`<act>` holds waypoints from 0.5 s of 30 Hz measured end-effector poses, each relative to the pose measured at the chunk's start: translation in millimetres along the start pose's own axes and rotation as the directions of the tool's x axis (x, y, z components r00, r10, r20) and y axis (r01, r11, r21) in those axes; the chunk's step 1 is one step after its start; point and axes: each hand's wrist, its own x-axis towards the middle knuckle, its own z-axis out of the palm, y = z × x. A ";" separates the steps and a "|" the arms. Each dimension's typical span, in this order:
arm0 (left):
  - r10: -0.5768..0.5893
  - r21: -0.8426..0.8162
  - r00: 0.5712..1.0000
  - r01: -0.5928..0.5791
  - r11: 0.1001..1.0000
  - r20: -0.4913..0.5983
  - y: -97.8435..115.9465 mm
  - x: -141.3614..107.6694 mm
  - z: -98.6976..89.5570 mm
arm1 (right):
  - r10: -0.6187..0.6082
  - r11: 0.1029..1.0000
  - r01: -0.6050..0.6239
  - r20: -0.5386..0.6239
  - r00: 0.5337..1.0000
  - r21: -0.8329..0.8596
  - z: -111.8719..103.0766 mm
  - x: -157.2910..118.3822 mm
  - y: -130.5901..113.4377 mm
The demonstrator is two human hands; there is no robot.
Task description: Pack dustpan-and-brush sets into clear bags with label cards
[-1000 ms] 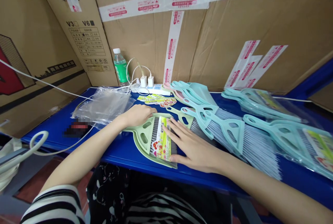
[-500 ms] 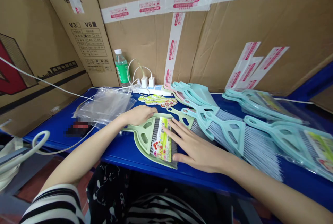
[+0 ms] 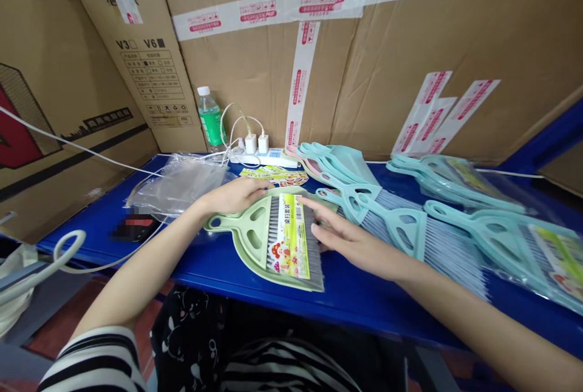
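Note:
A light green dustpan (image 3: 252, 263) lies near the table's front edge, its handle to the left. On it rests a green hand brush (image 3: 255, 216) with grey bristles and a colourful printed card (image 3: 291, 240) across them. My left hand (image 3: 239, 195) is closed on the dustpan's far side, by the handle; its fingertips are partly hidden. Beside the bristles is my right hand (image 3: 346, 237), index finger stretched to the card's upper corner and thumb apart from it. Its other fingers are mostly hidden below. Turquoise brushes (image 3: 410, 228) lie just right of this hand.
Turquoise dustpans (image 3: 350, 164) and bagged sets (image 3: 496, 234) cover the right side. Behind the hands are loose cards (image 3: 273, 175), a power strip (image 3: 277, 158) with chargers and a bottle (image 3: 210, 119). Clear bags (image 3: 182, 179) and a phone (image 3: 136, 226) lie left. Cardboard (image 3: 255, 70) stands behind.
My right hand has drawn off the card towards the right, its spread fingers now partly curled. The card shows more fully. The second green brush behind it is no longer plainly visible.

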 end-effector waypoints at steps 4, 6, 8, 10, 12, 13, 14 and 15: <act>0.042 -0.033 0.999 -0.041 0.999 0.003 8.7 -0.1 4.5 | 0.112 0.924 -0.140 0.100 0.989 0.357 1.3 5.3 5.4; 0.057 -0.040 0.998 -0.057 0.998 0.011 10.7 1.2 8.0 | 0.147 0.894 -0.180 0.110 0.983 0.410 1.8 6.7 8.1; 0.060 -0.026 0.998 -0.060 0.998 0.022 11.2 2.8 10.9 | 0.165 0.885 -0.198 0.114 0.980 0.421 2.2 7.1 10.2; 0.046 0.000 0.998 -0.046 0.999 0.047 10.8 4.0 11.3 | 0.175 0.887 -0.202 0.102 0.979 0.415 2.4 7.0 11.7; 0.002 0.074 0.997 -0.007 0.997 0.075 10.3 4.3 8.5 | 0.186 0.893 -0.201 0.077 0.980 0.403 2.3 6.8 12.7; -0.049 0.153 0.996 0.038 0.988 0.070 10.0 4.0 5.9 | 0.193 0.897 -0.202 0.062 0.979 0.394 2.0 6.8 13.2; -0.131 0.261 0.990 0.114 0.959 0.049 9.4 3.4 2.7 | 0.201 0.900 -0.204 0.049 0.978 0.385 1.7 6.8 13.6; -0.235 0.381 0.972 0.217 0.899 0.001 8.6 2.6 -0.6 | 0.207 0.902 -0.207 0.039 0.977 0.379 1.3 6.8 14.0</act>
